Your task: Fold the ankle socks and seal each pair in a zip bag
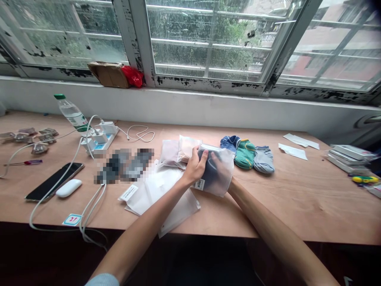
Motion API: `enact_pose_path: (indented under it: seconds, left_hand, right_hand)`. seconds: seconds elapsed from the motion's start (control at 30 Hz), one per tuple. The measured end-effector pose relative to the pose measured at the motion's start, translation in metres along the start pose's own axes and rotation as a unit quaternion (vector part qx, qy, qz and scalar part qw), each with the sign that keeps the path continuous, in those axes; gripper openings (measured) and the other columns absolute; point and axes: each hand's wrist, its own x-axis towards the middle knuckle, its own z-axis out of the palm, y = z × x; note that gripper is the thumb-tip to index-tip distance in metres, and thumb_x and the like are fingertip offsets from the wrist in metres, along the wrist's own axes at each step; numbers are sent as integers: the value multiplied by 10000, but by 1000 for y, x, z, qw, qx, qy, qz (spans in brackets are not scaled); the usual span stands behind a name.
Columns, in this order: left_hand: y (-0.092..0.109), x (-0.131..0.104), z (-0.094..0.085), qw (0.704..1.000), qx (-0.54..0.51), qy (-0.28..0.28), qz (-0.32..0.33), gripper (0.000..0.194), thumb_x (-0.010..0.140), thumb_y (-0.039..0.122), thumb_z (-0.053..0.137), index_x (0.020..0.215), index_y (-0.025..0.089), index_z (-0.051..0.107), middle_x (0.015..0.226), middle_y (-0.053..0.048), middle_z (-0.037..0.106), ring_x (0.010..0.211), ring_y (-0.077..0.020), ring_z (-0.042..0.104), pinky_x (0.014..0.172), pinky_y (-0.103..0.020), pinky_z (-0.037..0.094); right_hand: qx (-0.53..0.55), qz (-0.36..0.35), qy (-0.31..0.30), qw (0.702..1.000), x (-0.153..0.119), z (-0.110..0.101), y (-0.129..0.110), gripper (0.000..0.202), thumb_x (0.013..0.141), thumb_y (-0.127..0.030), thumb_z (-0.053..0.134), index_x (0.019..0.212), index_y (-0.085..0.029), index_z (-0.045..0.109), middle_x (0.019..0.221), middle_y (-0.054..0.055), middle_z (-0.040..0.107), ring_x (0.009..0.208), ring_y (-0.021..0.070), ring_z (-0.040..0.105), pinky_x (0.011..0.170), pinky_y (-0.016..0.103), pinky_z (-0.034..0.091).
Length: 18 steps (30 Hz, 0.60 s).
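My left hand pinches the edge of a frosted plastic bag, thumb on top. The bag has a small barcode label at its lower corner. Dark folded socks show through the cloudy plastic. My right hand is inside the bag, its fingers on the dark socks, seen only hazily through the film. Just beyond lie folded blue socks, green socks and grey socks in a row. Flat frosted bags lie under my left forearm, with two filled bags behind them.
To the left are a phone, a white case, a power strip with cables, a screwdriver and a bottle. At right are white paper strips, stacked boxes and a yellow cutter.
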Motion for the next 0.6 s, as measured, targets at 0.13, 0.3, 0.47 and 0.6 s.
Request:
enact_pose_path:
  seconds: [0.13, 0.3, 0.47, 0.6]
  left_hand:
    - [-2, 6, -3, 994, -77, -37, -71, 448, 856, 608, 523, 908, 170, 598, 935, -67, 670, 913, -215, 624, 822, -308, 480]
    - [-5, 9, -5, 986, -140, -33, -79, 468, 824, 617, 564, 896, 159, 635, 873, -48, 672, 805, -179, 617, 722, -273, 483]
    - [-7, 15, -14, 990, -132, 24, -35, 479, 831, 609, 562, 910, 144, 644, 886, -53, 678, 820, -178, 616, 719, -255, 483]
    - [-11, 18, -19, 989, -132, 49, -38, 499, 826, 621, 561, 928, 139, 644, 880, -56, 679, 819, -183, 618, 711, -257, 484]
  right_hand:
    - [-57, -13, 32, 998, -1, -3, -3, 325, 778, -529, 669, 987, -281, 654, 977, 54, 711, 911, 239, 656, 772, 334, 566]
    - [-28, -10, -44, 999, -4, -6, -11, 305, 779, -489, 681, 993, -273, 658, 962, 21, 714, 945, 210, 660, 813, 302, 553]
    - [-19, 98, -215, 972, -8, -17, -20, 339, 712, -357, 763, 1009, -223, 669, 907, 29, 727, 881, 226, 682, 758, 356, 574]
    - [-46, 74, -242, 966, -8, -23, -19, 412, 626, -261, 825, 1008, -205, 680, 991, 48, 725, 918, 223, 674, 815, 364, 565]
